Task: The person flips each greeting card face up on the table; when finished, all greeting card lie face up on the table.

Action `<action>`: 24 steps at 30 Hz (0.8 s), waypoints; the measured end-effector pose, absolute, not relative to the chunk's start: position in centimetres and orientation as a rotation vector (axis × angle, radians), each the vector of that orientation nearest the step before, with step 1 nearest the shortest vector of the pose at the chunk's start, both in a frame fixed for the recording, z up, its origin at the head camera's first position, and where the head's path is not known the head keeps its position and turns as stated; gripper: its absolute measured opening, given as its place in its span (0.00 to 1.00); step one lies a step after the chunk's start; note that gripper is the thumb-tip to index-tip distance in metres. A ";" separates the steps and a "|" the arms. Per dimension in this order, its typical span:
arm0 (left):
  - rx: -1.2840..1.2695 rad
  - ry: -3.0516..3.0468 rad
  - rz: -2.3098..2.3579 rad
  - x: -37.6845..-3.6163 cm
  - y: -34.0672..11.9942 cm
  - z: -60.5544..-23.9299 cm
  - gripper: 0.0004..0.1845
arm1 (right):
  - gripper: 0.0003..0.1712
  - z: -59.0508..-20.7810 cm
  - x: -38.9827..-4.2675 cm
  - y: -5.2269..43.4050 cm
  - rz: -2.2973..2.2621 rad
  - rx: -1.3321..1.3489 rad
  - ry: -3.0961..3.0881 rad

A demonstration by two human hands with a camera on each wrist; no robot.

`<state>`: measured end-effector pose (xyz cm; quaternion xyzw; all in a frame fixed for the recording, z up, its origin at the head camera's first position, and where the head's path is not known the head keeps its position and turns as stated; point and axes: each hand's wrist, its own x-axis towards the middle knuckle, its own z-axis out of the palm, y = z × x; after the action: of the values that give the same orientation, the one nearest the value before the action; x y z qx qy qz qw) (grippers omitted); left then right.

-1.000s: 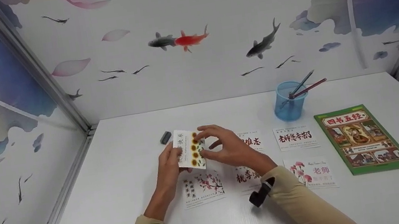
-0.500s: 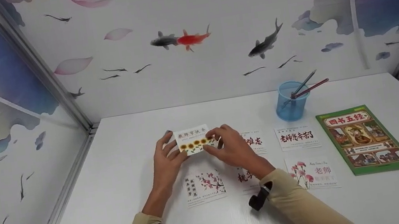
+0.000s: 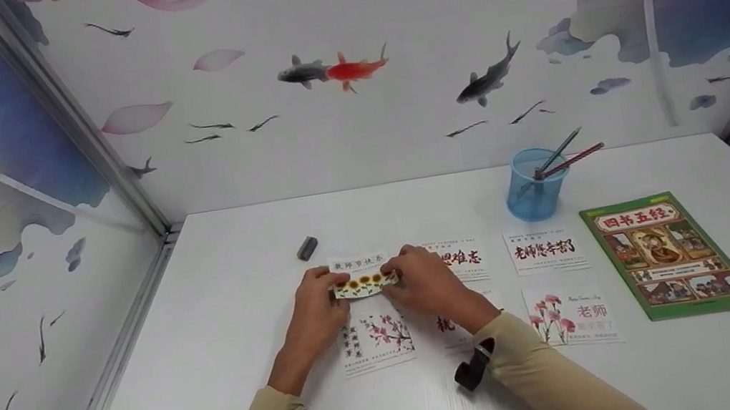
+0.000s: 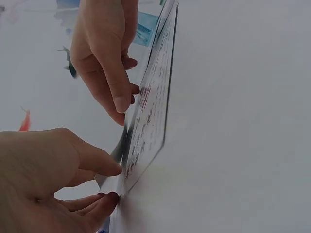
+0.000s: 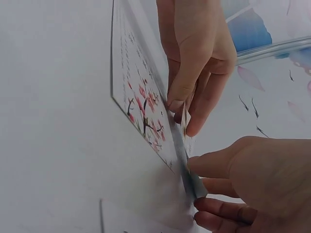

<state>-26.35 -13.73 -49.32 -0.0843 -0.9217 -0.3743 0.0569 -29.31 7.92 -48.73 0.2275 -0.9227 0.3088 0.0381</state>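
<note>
A white card with a row of sunflowers [image 3: 363,282] is held low over the table in the head view, its print facing up. My left hand [image 3: 314,308] pinches its left edge. The right edge is between the thumb and fingers of my right hand [image 3: 429,284]. Just below lies a plum-blossom card [image 3: 378,340], also seen beside the hands in the right wrist view. To the right, two cards with red characters, an upper one [image 3: 461,259] and a lower one [image 3: 446,323], are partly covered by my right hand and wrist.
Farther right lie another red-lettered card [image 3: 545,250] and a carnation card [image 3: 573,315]. A green-edged book [image 3: 672,253] lies beyond them. Toward the back stand a blue pencil cup [image 3: 533,191] with pencils and, left, a small dark block [image 3: 307,247]. Printed walls enclose the table.
The sunflower card turned from sideways to upright lettering, then came down nearer the table and toward me. Both hands moved with it. The dark block shows again behind the left hand.
</note>
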 end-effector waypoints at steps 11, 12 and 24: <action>-0.337 -2.943 -1.011 -26.2 -13.4 -48.9 0.25 | 0.16 -49.2 -29.4 7.9 0.840 0.665 -2.826; -0.333 -2.944 -1.010 -26.2 -13.4 -48.9 0.25 | 0.16 -49.2 -29.4 7.9 0.840 0.656 -2.831; -0.338 -2.968 -0.948 -25.9 -13.0 -48.7 0.30 | 0.16 -49.3 -29.1 8.1 0.892 0.597 -2.846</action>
<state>-25.91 -12.95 -48.71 -0.1078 -0.9470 -0.3025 0.0037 -29.07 8.06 -49.25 0.1961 -0.9345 0.2929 0.0500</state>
